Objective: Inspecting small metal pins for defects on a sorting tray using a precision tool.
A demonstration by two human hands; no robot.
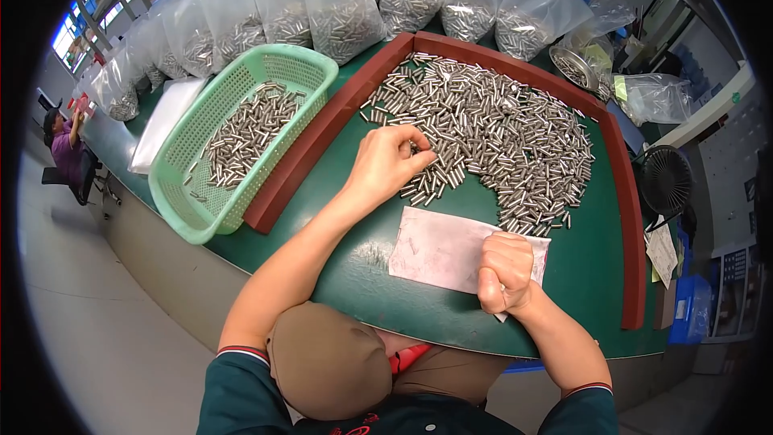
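Note:
A broad pile of short silvery metal pins (523, 133) lies spread on the green tabletop (354, 282). At the pile's near left edge is my left hand (386, 163), its fingers curled and the thumb drawn in toward them, touching or just over the pins. What lies between those fingertips is hidden. My right hand (506, 272) is closed in a fist above the right part of a smudged pale pink cloth (435, 248); its contents cannot be seen. To the left stands a light green perforated plastic basket (173, 153) holding more metal pins (250, 133).
Dark red bars (322, 133) frame the pile on the left, back and right. Several clear bags (342, 16) of metal parts line the back. A metal bowl (573, 66) and a black fan (667, 181) stand at right. Another person (66, 145) sits far left.

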